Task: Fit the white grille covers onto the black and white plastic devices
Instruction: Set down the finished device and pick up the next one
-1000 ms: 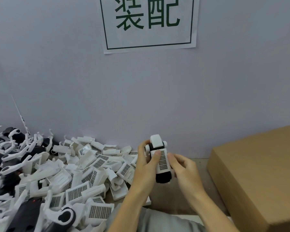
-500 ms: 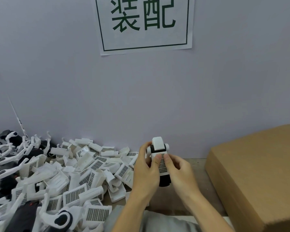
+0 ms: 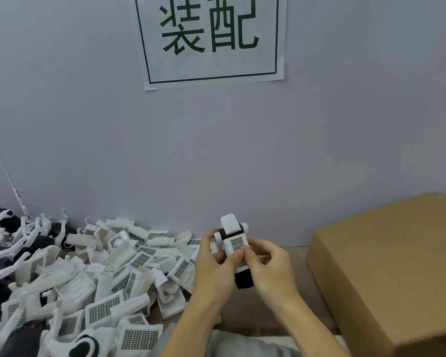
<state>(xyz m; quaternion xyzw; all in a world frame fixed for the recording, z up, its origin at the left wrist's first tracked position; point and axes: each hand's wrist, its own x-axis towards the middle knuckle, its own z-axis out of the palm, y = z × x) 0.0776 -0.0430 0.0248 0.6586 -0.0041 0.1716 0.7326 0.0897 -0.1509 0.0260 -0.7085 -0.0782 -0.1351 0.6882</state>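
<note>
Head view: both hands on one device at the bench

Head camera looks at a plain, matte lilac-grey wall (image 3: 88, 124) filling most of the frame, with a white paper sign (image 3: 211, 39) in green characters at top centre. At lower right sits a smooth brown cardboard box (image 3: 386, 266). Lower left holds a heap of white grille covers (image 3: 101, 279), glossy moulded plastic with fine square mesh, mixed with black and white parts. At lower centre, the left hand (image 3: 211, 269) and right hand (image 3: 271, 266) both grasp one blocky black and white device (image 3: 233, 243), held upright above the table, thumbs pressing its gridded white cover (image 3: 236, 244).
</note>
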